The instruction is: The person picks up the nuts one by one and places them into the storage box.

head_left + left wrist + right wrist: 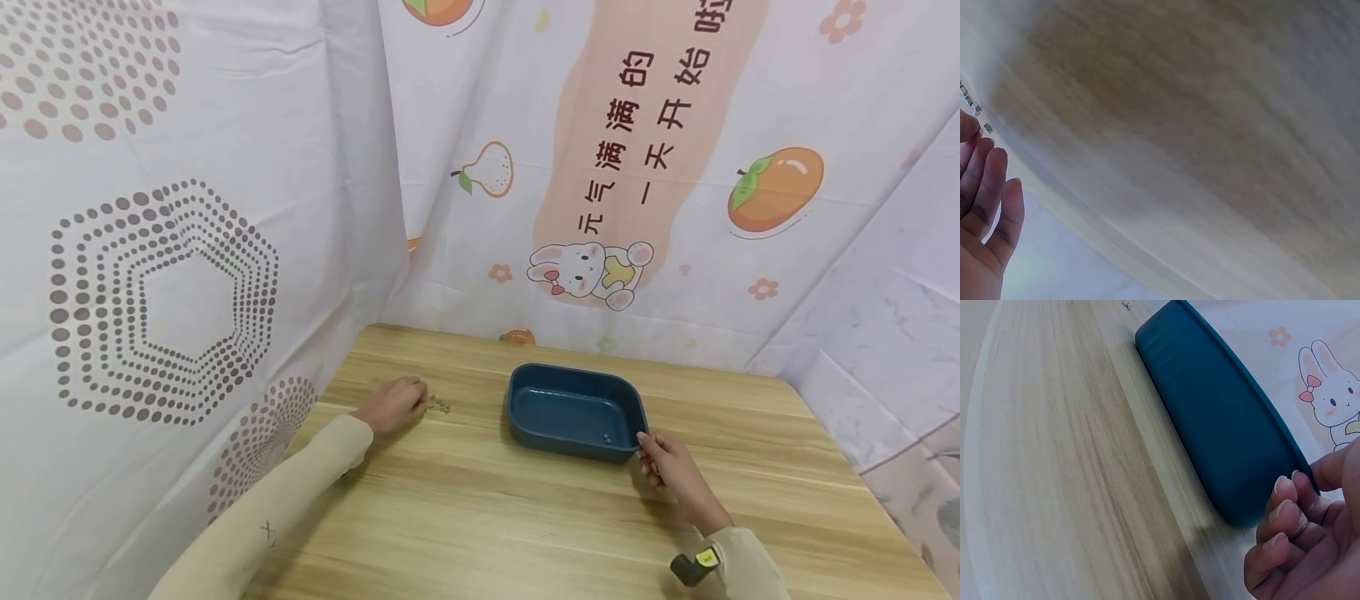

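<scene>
A dark teal rectangular box (573,446) stands on the wooden table, two small metal pieces that look like nuts (606,438) lying in its near right corner. My right hand (675,475) grips the box's rim at that corner; in the right wrist view, the thumb and a finger (1304,487) pinch the wall. To the left of the box, several more small nuts (441,406) lie loose on the wood. At their left edge, my left hand (393,406) has thumb and forefinger together, seemingly around one nut; the fingertips (967,128) partly hide it. The other fingers are loosely bent.
The wooden table (480,533) extends to a patterned curtain (480,275) at the back. Another white curtain (300,250) hangs close along the left side, near my left forearm. A pale cloth (862,358) borders the right side.
</scene>
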A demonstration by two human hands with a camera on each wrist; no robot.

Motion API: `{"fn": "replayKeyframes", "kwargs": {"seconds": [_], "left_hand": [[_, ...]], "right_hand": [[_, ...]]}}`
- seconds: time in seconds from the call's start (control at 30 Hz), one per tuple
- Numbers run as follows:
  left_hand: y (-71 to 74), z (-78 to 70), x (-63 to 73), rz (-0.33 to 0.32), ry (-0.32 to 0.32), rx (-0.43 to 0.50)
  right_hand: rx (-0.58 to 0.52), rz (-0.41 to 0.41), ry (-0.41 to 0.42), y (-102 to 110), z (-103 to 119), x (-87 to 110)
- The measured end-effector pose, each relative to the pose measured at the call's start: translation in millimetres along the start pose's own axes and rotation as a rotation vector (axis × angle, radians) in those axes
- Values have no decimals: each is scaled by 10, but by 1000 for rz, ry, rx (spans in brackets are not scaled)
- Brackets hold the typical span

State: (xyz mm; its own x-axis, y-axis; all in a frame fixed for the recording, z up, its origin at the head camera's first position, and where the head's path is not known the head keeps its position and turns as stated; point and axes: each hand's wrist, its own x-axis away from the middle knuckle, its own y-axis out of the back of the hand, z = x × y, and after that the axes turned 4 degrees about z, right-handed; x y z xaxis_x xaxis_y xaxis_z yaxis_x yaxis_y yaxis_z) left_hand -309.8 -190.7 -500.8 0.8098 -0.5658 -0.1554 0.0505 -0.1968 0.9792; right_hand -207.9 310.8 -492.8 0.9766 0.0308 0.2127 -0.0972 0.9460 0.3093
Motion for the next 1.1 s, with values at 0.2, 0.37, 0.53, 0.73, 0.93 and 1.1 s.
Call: {"fn": "replayKeyframes", "kwargs": {"seconds": [0.2,0.37,0.53,0.73,0.93,1.1], "left_hand": [[20,-29,-10,-9,8,-1],[27,-49,-22,-11,13,-4],[34,-71,-48,-12,17,3],[35,-90,-93,-15,-3,12],[64,-127,-121,1,-23,38],[98,-176,-149,18,-21,66]], "right_hand": [[-2,-2,3,-5,6,9],[-3,-1,6,-4,5,8],[-6,0,5,-2,6,9],[-8,1,6,2,-5,1],[-7,0,6,-2,14,12],[4,3,8,-2,17,19]]}}
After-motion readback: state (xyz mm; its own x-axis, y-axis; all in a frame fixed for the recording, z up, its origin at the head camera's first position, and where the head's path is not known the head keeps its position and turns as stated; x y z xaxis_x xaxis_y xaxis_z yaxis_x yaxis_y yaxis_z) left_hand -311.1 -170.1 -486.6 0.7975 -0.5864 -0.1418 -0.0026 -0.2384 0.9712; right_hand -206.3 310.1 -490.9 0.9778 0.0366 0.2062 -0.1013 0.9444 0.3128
